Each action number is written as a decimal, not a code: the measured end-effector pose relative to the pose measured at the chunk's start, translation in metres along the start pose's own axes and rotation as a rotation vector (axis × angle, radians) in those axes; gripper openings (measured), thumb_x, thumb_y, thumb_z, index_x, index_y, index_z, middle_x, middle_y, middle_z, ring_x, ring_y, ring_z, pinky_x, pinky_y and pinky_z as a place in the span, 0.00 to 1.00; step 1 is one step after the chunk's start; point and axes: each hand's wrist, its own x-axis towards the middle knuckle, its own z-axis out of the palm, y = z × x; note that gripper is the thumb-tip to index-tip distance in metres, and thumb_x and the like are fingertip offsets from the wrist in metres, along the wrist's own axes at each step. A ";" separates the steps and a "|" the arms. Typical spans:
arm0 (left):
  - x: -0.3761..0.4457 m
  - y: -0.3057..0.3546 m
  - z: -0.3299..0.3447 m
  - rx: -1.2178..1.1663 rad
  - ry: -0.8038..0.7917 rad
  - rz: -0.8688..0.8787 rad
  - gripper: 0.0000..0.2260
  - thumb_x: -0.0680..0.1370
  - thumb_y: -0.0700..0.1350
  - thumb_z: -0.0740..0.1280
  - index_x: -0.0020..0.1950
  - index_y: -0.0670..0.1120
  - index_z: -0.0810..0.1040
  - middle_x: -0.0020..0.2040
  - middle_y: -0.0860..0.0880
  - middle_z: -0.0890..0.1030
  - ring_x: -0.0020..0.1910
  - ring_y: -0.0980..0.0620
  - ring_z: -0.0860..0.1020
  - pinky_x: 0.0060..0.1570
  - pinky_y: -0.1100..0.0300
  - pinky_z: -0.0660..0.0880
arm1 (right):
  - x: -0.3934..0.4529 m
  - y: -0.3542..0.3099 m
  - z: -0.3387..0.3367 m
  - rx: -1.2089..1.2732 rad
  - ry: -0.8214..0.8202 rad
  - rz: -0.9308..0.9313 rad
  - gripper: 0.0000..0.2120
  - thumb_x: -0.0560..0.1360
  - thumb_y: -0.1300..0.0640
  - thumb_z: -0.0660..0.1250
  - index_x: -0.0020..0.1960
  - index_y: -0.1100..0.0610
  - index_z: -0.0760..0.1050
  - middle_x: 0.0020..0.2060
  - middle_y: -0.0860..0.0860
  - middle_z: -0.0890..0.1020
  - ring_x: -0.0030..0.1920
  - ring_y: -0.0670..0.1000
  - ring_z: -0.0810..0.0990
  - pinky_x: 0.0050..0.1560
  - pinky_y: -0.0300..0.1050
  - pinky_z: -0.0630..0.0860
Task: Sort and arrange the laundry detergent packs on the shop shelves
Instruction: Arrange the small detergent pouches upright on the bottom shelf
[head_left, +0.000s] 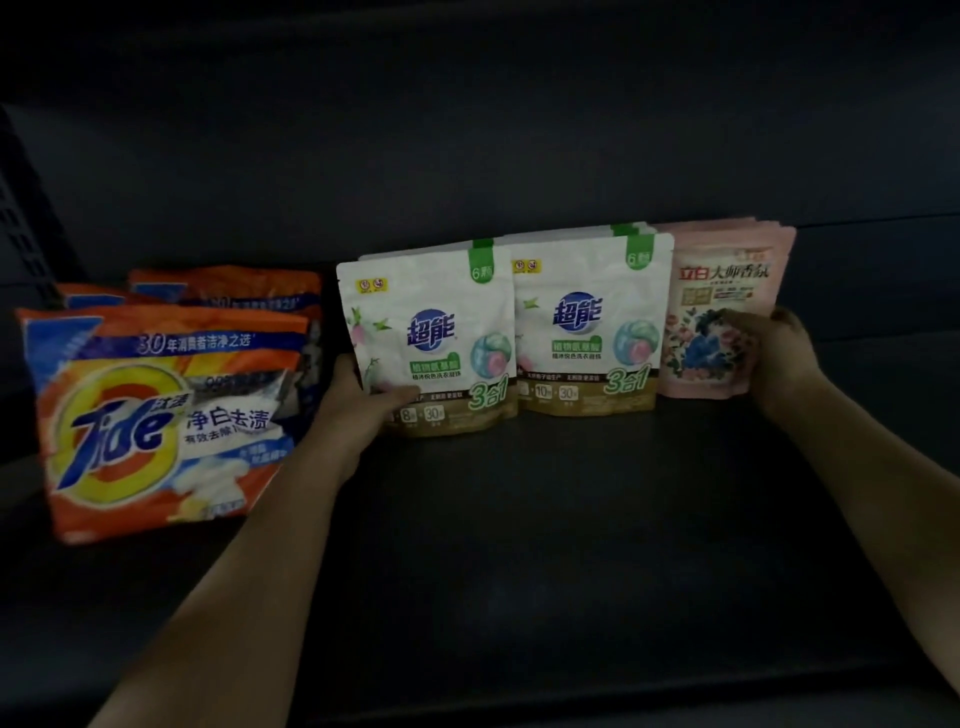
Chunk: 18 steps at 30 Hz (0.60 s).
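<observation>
On the dark shelf (519, 519), toward its back, stand three groups of detergent packs in a row. At centre frame, two white pouches stand upright side by side, faces forward, each heading a file of like pouches behind it. The left white pouch (431, 338) overlaps the near edge of the right white pouch (592, 322); the two touch.

At 3 o'clock of the right white pouch, just beside it and touching or nearly so, stands the pink pouch (717, 306), also upright, with further pink pouches stacked behind it; their top edges show fanned at its upper right.

At 9 o'clock of the white pouches, apart by a narrow gap, lie the orange Tide bags (156, 415). The front bag leans back and tilts, its face toward the camera; at least two more orange bags sit behind it, higher in the frame.

The left hand (358, 410) grasps the left white pouch at its lower left corner, thumb across the front face, fingers behind the pouch and out of sight. The right hand (769, 353) grasps the pink pouch at its right edge, fingers curled over the printed front.

Both forearms reach in from 6 o'clock. At 10 o'clock, a perforated dark side panel (26, 218) bounds the shelf. Lighting is dim; small print is illegible.
</observation>
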 end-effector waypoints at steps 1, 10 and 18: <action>-0.002 0.001 0.002 0.006 0.026 0.022 0.32 0.71 0.36 0.73 0.71 0.47 0.64 0.63 0.50 0.75 0.61 0.51 0.74 0.60 0.52 0.73 | -0.001 0.001 0.001 -0.014 -0.001 -0.007 0.23 0.74 0.59 0.68 0.68 0.52 0.67 0.58 0.51 0.78 0.51 0.51 0.79 0.55 0.55 0.76; -0.006 0.001 0.001 0.310 0.011 0.035 0.30 0.73 0.46 0.73 0.71 0.44 0.65 0.67 0.46 0.72 0.65 0.47 0.72 0.60 0.57 0.69 | -0.006 0.009 0.001 -0.189 0.073 -0.060 0.31 0.72 0.57 0.71 0.71 0.57 0.60 0.65 0.55 0.72 0.62 0.56 0.75 0.54 0.51 0.74; -0.042 0.021 -0.008 0.568 -0.111 -0.017 0.22 0.76 0.50 0.68 0.68 0.44 0.71 0.65 0.44 0.75 0.62 0.45 0.73 0.58 0.57 0.70 | -0.022 0.018 -0.016 -0.570 0.189 0.044 0.38 0.69 0.48 0.73 0.70 0.60 0.60 0.65 0.60 0.71 0.63 0.61 0.71 0.62 0.60 0.71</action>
